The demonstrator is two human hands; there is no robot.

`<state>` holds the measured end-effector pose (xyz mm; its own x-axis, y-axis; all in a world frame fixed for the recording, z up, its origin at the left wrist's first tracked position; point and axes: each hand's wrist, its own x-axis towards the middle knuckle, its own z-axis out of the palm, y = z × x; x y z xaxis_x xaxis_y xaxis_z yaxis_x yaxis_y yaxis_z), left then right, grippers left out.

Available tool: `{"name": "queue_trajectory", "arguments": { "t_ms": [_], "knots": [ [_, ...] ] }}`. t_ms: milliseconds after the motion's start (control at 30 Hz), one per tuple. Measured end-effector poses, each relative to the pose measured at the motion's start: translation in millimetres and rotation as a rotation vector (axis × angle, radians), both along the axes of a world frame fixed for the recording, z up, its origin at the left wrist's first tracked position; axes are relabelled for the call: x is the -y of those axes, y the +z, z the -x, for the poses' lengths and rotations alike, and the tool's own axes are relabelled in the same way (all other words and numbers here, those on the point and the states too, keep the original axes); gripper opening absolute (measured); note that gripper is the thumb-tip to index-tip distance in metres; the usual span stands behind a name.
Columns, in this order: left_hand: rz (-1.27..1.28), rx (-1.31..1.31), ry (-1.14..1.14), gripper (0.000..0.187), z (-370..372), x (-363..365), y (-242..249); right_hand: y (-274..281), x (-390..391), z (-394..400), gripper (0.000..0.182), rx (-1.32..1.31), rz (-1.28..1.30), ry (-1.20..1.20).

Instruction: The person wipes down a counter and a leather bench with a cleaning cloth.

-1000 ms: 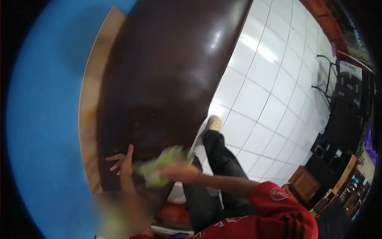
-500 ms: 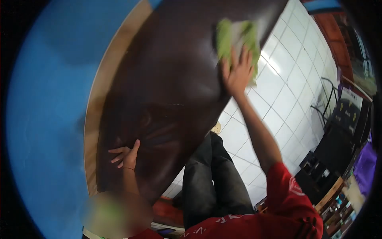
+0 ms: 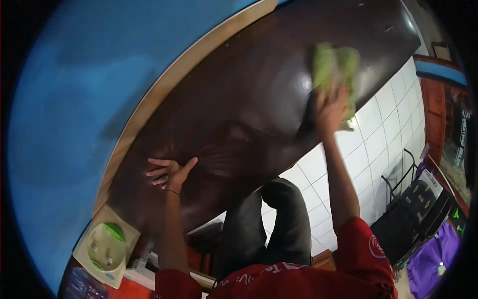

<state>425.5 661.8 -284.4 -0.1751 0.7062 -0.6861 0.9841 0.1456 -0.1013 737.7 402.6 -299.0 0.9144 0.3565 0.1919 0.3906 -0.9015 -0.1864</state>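
A long dark brown padded seat with a smooth, leather-like cover stretches across the view. Near its right edge, my right hand has hold of a green and whitish cloth, pressing it against the cover with the fingers laid over it. The cloth is blurred by motion. Lower on the left, my left hand rests on the same cover with its fingers spread and nothing in them. Creases run through the cover beside that hand.
A blue wall with a tan strip borders the seat. White floor tiles lie to the right. A cream fan-like device is at lower left. Black boxes and a purple bag stand at lower right.
My right hand and the cloth have moved farther along the seat. The view has turned, bringing the cream device into sight. My left hand still leans on the cover.
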Motion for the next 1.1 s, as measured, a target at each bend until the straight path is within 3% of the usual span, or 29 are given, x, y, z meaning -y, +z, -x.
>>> {"name": "queue_trajectory", "arguments": {
  "t_ms": [33,67,100,267,300,400,433,467,500,533,600,667,700,767,833,900,967,1033,1067,1100],
  "knots": [
    [0.011,0.000,0.015,0.154,1,0,-2,-7,5,-52,0.048,0.059,0.017,-0.256],
    [0.048,0.011,0.024,0.157,0,0,0,-11,-8,-53,0.049,0.094,0.078,-0.404],
    [0.077,0.025,0.031,0.160,-2,-2,3,-19,-23,-36,0.050,0.133,0.134,-0.351],
    [-0.144,-0.135,-0.162,0.130,3,0,0,-4,-97,197,0.055,-0.313,0.012,0.560],
    [-0.159,-0.124,-0.164,0.125,10,-2,-5,4,-93,226,0.060,-0.578,-0.151,0.802],
    [-0.160,-0.135,-0.186,0.113,28,-2,-19,-5,-84,240,0.065,-0.366,-0.134,0.970],
    [-0.252,-0.276,-0.293,0.109,34,0,-29,-6,-73,211,0.064,-0.475,-0.120,0.962],
    [-0.402,-0.674,-0.535,0.106,42,2,-42,-6,-59,168,0.066,-0.581,-0.075,0.927],
    [-0.480,-0.859,-0.623,0.103,44,6,-50,-6,-45,125,0.067,-0.680,-0.027,0.886],
    [-0.471,-0.860,-0.611,0.100,46,6,-51,1,-35,76,0.066,-0.448,0.009,0.768],
    [-0.105,0.005,-0.032,0.131,26,7,-21,17,-15,-23,0.066,-0.067,0.091,0.448],
    [-0.112,0.007,-0.013,0.129,22,7,-19,0,6,-100,0.054,-0.048,-0.044,-0.083],
    [-0.126,0.011,0.002,0.128,21,10,-18,-13,14,-119,0.052,0.080,0.007,-0.306],
    [-0.227,0.000,0.007,0.120,19,17,-20,-20,-1,-92,0.053,0.131,0.127,-0.329],
    [-0.332,-0.009,0.002,0.112,18,15,-22,-13,-16,-27,0.057,0.026,0.035,0.039],
    [-0.222,0.167,0.092,0.125,25,11,-21,11,-39,58,0.063,-0.217,0.021,0.342],
    [-0.275,0.136,0.129,0.121,11,15,-15,9,-43,131,0.063,-0.342,0.014,0.766],
    [-0.347,0.080,0.171,0.117,11,22,-6,-9,-39,166,0.062,-0.384,-0.212,1.216],
    [-0.410,0.224,0.097,0.110,19,31,0,-13,-40,158,0.062,-0.386,-0.235,1.251],
    [-0.473,0.361,0.011,0.104,30,37,5,-21,-35,137,0.063,-0.497,-0.060,1.171]
  ]
}}
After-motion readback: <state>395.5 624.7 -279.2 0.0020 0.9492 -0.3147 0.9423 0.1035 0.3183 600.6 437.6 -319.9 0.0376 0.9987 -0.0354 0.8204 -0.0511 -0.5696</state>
